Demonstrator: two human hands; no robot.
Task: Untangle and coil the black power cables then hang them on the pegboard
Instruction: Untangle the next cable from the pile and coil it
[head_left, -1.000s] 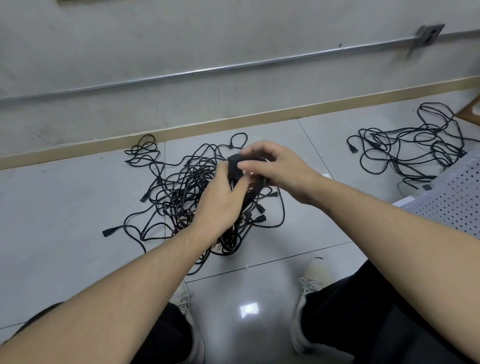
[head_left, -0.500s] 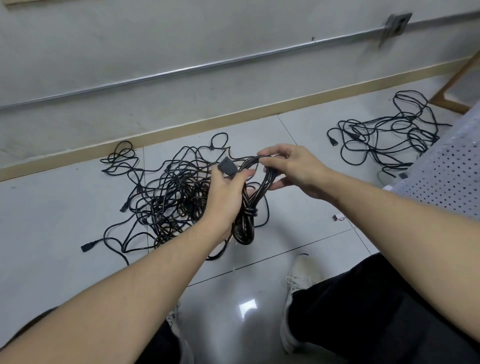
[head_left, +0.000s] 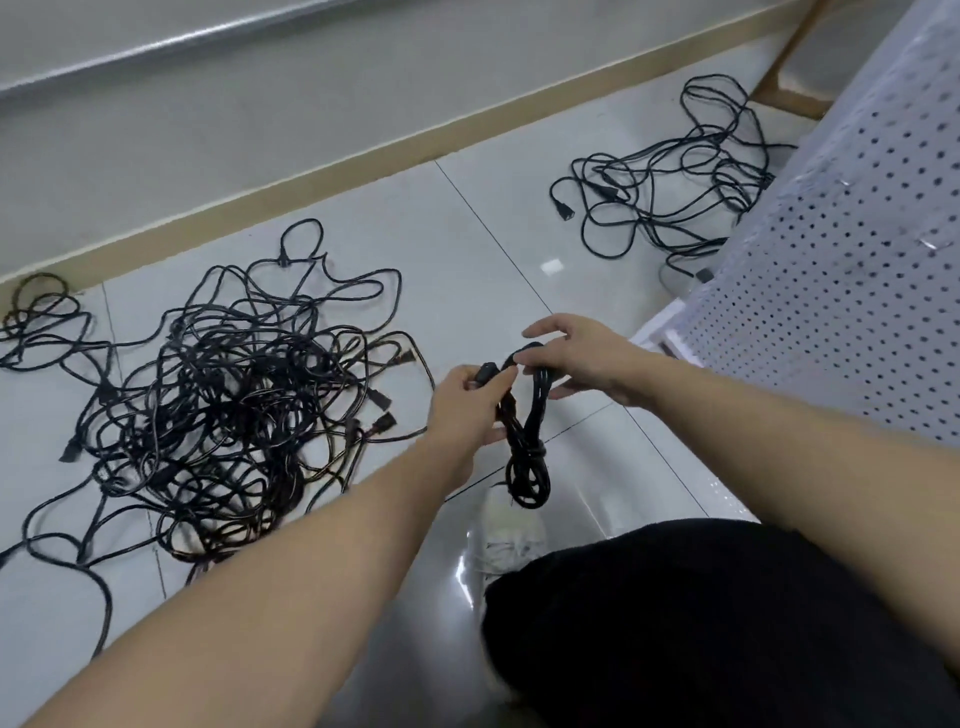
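Note:
A coiled black power cable (head_left: 527, 447), wrapped round its own middle, hangs between my hands above the floor. My left hand (head_left: 465, 410) grips its plug end and the top of the bundle. My right hand (head_left: 576, 358) pinches the upper loop from the right, index finger and thumb on the cord. A big tangle of black cables (head_left: 223, 415) lies on the tiles to the left. A smaller loose pile of cables (head_left: 670, 176) lies at the far right. The white pegboard (head_left: 841, 275) stands at the right edge.
Glossy grey floor tiles run to a beige skirting (head_left: 311, 171) and a grey wall. A wooden frame leg (head_left: 784, 78) stands behind the pegboard. My white shoe (head_left: 511, 535) and black trousers (head_left: 701, 623) are below the hanging coil.
The view has swung right and down, so the tangle now lies to the left. Both hands have carried the coil to the right, toward the pegboard, still holding it.

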